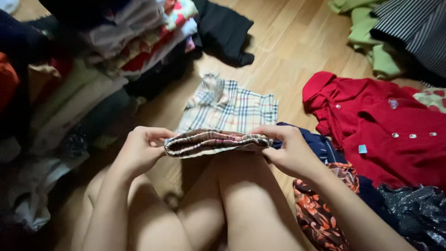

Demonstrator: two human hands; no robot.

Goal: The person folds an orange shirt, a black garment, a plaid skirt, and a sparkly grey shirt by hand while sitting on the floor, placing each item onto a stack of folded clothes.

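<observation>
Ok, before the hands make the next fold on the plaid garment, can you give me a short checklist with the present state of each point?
1. Left hand grips the near edge of the plaid garment: ok.
2. Right hand grips the same edge at the other end: ok.
3. Held edge level between both hands: ok, it runs nearly straight.
4. Far part of the garment lies flat on the wooden floor: not ok, it is bunched at the top left corner.
5. Garment free from the red garment: ok, they lie apart.
6. Garment free from the dark blue cloth beside the right hand: cannot tell, the hand hides the edge.
</observation>
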